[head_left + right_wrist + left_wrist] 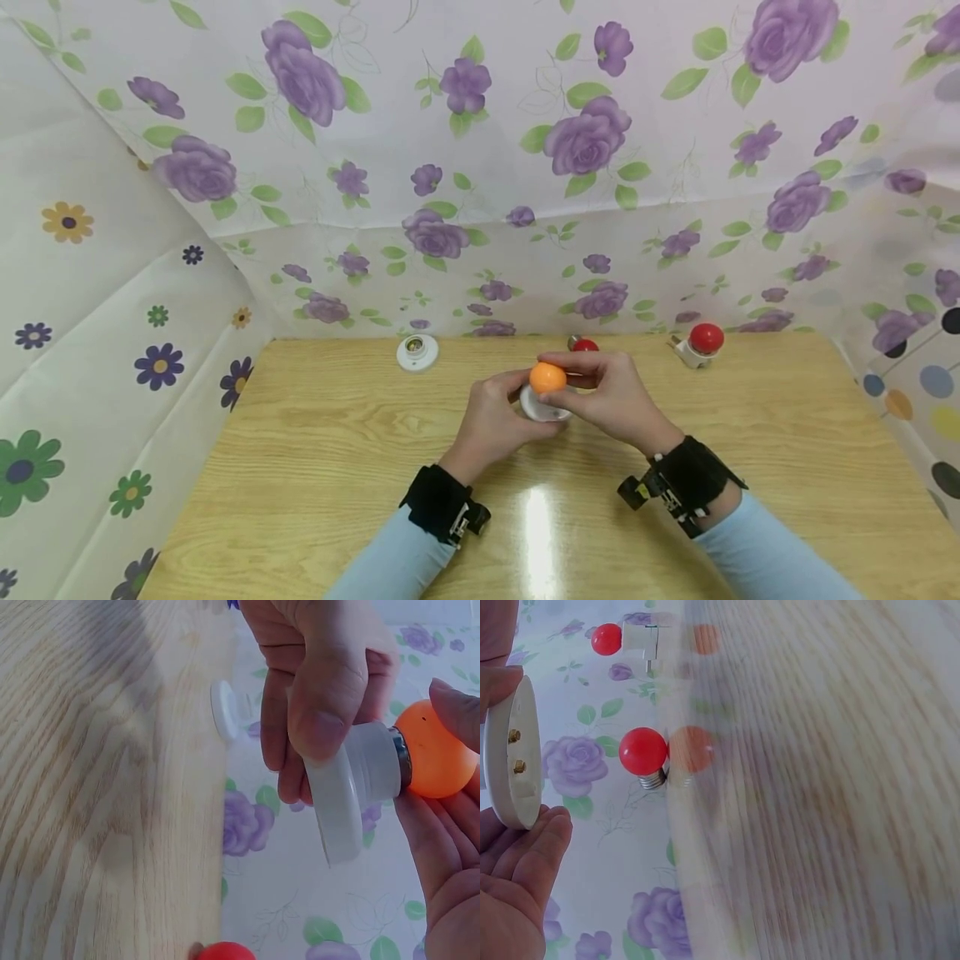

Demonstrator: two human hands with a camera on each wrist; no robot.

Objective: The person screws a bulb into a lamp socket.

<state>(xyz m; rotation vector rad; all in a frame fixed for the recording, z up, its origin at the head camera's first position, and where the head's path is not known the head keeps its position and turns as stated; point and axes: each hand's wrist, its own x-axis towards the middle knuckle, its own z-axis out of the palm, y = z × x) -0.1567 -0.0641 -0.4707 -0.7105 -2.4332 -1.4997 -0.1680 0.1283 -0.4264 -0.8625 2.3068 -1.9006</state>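
Observation:
In the head view, my left hand (495,421) grips a white round-based lamp holder (534,408) by its rim, over the middle of the table. My right hand (618,400) pinches an orange light bulb (547,377) between thumb and fingers. The right wrist view has the bulb's metal cap at the mouth of the holder, with a thin band of metal showing and the rest hidden inside. The holder is tipped on its side there, my left thumb pressed on its base. Two brass screws (515,736) show on its underside in the left wrist view.
A second white lamp holder (417,354) lies at the table's back edge, left of my hands. Behind my right hand lies a red bulb (587,344). Farther right, another red bulb (707,337) sits in a white plug-in holder (692,357). A flowered sheet (465,275) hangs behind the table.

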